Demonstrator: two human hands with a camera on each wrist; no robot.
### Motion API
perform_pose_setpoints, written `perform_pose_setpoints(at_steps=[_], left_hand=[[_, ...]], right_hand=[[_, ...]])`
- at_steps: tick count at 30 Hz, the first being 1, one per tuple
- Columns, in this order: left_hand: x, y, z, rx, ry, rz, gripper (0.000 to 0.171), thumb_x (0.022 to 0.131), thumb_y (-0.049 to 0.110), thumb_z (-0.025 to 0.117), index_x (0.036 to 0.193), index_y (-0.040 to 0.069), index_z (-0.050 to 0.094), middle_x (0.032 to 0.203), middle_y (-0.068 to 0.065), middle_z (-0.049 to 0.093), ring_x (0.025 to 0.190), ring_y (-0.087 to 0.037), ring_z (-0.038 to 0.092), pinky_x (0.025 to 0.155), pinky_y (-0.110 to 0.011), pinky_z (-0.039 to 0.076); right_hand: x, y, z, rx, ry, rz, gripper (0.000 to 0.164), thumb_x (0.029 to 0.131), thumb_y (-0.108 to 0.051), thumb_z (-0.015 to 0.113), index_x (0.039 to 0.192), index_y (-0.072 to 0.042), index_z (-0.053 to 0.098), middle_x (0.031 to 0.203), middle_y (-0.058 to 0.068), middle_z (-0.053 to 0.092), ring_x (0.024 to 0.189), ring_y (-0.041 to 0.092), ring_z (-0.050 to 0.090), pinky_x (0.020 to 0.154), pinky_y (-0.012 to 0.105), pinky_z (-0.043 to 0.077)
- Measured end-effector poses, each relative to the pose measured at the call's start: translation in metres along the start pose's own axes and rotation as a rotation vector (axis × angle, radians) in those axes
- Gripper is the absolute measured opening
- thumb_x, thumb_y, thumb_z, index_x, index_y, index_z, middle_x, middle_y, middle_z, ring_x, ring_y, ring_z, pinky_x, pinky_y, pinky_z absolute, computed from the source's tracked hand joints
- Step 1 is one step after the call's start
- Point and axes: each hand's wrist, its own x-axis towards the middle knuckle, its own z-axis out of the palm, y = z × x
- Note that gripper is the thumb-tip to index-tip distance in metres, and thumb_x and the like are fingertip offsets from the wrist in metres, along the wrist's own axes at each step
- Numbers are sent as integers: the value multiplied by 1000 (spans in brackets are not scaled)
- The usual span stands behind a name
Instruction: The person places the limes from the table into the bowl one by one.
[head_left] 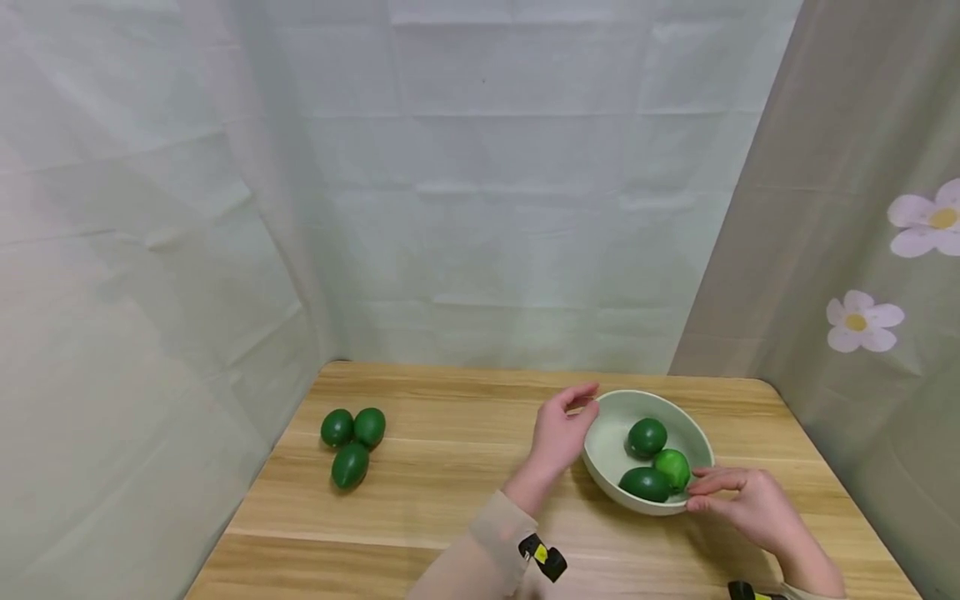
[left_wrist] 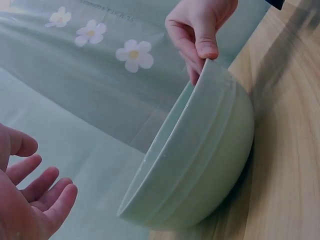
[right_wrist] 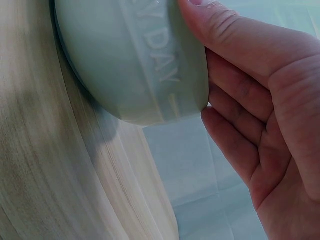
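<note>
A pale green bowl (head_left: pixel 609 429) stands toward the right of the wooden table. Inside it lie two dark green avocados (head_left: pixel 647 437) and one bright green lime (head_left: pixel 672 468). My right hand (head_left: pixel 750 504) pinches the near right rim, thumb outside and fingers over the inner side; the right wrist view shows this thumb (right_wrist: pixel 225 25) against the outer wall with raised lettering. At the bowl's left side is my left hand (head_left: pixel 562 429), fingers loosely bent. In the left wrist view a gap separates these fingers (left_wrist: pixel 50 192) from the bowl (left_wrist: pixel 200 150).
Three more dark green avocados (head_left: pixel 351 465) lie grouped at the table's left. Pale cloth (head_left: pixel 510 250) hangs behind and along the sides, with white flowers (head_left: pixel 865 322) printed on the right. The table's (head_left: pixel 465 500) back edge runs just behind the bowl.
</note>
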Motion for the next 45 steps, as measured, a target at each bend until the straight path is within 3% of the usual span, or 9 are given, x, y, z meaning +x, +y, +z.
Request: perform_pose_setpoints(at_steps=[4,8,14,20,34,45], left_hand=[[-1,-4,-7,-4,12,-9,28,102,11,71,129,9,77,128,-7,75,116,-16,69,99,-32,58],[-3,-10,-14,-14,26,-10,29,102,9,69,130,4,76,127,-11,75,113,-17,69,99,-32,56],[-8,-20,-23,-130,52,-52,29,101,5,69,128,-4,73,122,-14,75,111,-21,70,94,-30,57],[-10,-22,-29,-212,71,-91,27,99,4,71,125,-2,75,121,-12,75,116,-32,70,96,-41,59],[-16,-18,-36,-240,41,-88,28,102,6,67,127,-6,72,123,-16,74,119,-38,68,97,-44,59],[-13,-18,-42,-266,67,-105,26,102,6,68,126,-5,73,118,-12,74,113,-36,70,98,-45,59]], right_hand=[[-1,0,2,13,0,-6,15,74,-29,99,83,-31,86,100,-6,82,103,3,71,90,1,36],[-2,0,2,23,9,-10,16,74,-28,99,83,-30,87,100,-4,82,103,2,71,90,0,35],[0,1,1,14,18,-15,17,73,-28,99,83,-31,86,100,-4,82,103,3,71,90,0,35],[-1,1,1,16,17,-17,16,73,-28,99,83,-30,86,100,-4,82,103,3,71,90,0,35],[-1,3,2,22,12,-13,16,73,-28,99,83,-30,87,100,-4,82,102,2,71,90,0,35],[-2,2,2,25,11,-19,16,73,-28,99,83,-30,86,99,-4,82,101,1,71,90,0,35]])
